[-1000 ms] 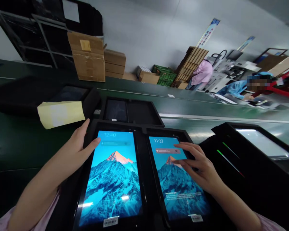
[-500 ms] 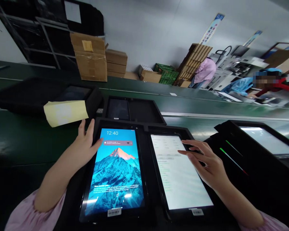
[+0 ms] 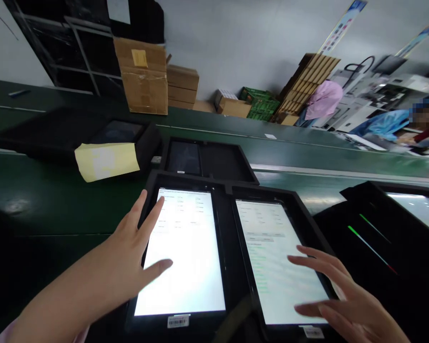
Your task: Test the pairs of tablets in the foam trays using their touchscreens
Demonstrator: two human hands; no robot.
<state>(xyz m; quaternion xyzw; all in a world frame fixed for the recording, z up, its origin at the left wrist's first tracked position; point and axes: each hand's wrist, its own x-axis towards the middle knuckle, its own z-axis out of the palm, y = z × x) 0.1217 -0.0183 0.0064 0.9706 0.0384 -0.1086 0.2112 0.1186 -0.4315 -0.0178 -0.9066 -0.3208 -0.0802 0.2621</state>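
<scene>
Two tablets lie side by side in a black foam tray, both with lit white screens. Over the left edge of the left tablet is my left hand, fingers spread, thumb above the screen; whether it touches the glass I cannot tell. Small check boxes and text fill the top of that screen. My right hand hovers with fingers apart over the lower right of the right tablet, whose screen shows grey buttons and lines of green text. Neither hand holds anything. Each tablet has a barcode label at its bottom edge.
Behind stands another black tray with a dark tablet. A yellow paper hangs on a black case at left. At right, a lit tablet sits in black foam. Cardboard boxes and two people are farther back.
The left tablet's screen went from a mountain lock screen to a white page with check boxes. My left hand moved over that screen; my right hand moved down and right. The view shifted slightly.
</scene>
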